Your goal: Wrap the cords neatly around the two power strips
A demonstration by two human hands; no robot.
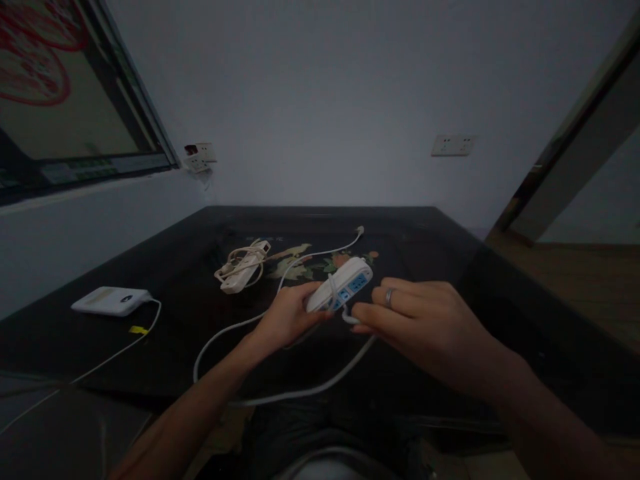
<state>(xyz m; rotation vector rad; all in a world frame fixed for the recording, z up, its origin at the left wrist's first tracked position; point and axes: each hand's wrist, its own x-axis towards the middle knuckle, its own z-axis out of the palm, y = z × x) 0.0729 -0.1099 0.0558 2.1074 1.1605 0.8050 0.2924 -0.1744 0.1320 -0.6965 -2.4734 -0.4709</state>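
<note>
A white power strip [345, 280] with blue socket faces is held tilted above the dark table. My left hand [287, 312] grips its near left end between thumb and fingers. Around the strip's middle passes a turn of its white cord [320, 385]. My right hand [407, 313], with a ring on one finger, pinches the cord just right of the strip. From there the cord loops down near the table's front edge, round to the left, and back across the table to a plug [360, 231] lying near the far side.
A second power strip [245, 268], wrapped in its own cord, lies left of centre on the black table [400, 230]. At the left is a white power bank-like device [110, 301] with a cable. Wall sockets [453, 145] are set behind.
</note>
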